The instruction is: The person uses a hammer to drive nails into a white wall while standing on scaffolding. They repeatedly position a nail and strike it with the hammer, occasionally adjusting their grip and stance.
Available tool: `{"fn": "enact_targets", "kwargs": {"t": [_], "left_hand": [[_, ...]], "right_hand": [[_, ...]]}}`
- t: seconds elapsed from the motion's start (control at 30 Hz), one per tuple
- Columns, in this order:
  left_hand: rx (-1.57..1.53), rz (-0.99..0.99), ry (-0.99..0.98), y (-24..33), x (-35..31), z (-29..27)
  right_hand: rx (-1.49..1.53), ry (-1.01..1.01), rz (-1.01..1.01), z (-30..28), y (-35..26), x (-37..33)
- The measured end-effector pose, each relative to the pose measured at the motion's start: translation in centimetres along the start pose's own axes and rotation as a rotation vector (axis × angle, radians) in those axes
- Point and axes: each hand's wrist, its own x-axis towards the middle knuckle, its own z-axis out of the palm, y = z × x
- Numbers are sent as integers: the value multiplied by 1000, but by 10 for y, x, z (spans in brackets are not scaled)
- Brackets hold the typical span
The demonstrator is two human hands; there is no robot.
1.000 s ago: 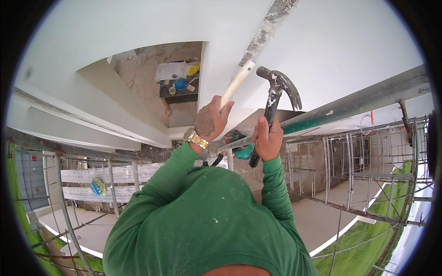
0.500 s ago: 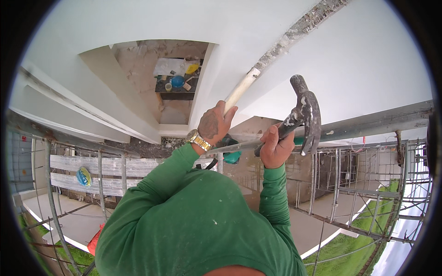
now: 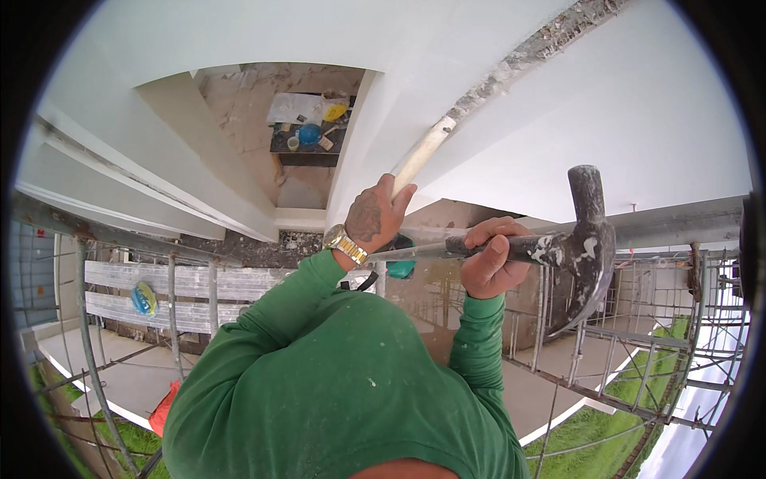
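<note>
My left hand [image 3: 369,214], with a metal watch [image 3: 345,243] at the wrist, is closed round the lower end of a pale, off-white rod [image 3: 424,156]. The rod's far end meets a rough chipped groove [image 3: 523,62] in the white wall [image 3: 622,104]; whether it is a tool or a length of pipe I cannot tell. Gripped by its dark handle in my right hand [image 3: 496,259] is a black claw hammer [image 3: 592,235] spotted with white. It is held out to the right, away from the rod, its handle nearly level.
A scaffold pipe [image 3: 678,223] runs along the wall at right. Metal planks [image 3: 159,275] with a blue-yellow bundle [image 3: 144,298] lie lower left. Through the wall opening, a dark table [image 3: 307,159] bears a blue helmet [image 3: 309,133]. Green grass [image 3: 586,439] shows far below.
The hammer has swung right and tilted over, so its handle now lies nearly level and its head is farther from the rod. My left hand and the rod have hardly moved.
</note>
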Motion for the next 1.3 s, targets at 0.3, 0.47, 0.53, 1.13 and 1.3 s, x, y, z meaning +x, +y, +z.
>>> {"fn": "enact_targets", "kwargs": {"t": [0.3,0.47,0.53,1.13,1.3], "left_hand": [[-26,49,16,-5,2,1],[2,32,-11,5,3,-1],[4,46,-19,4,2,0],[-6,48,-34,1,3,0],[1,-47,-60,9,1,-6]], "right_hand": [[-317,-285,480,4,-10,-9],[-91,-100,-10,2,-3,-11],[66,-45,-70,7,26,-24],[-476,-221,357,8,56,-17],[-135,-103,430,-4,-6,-6]]}}
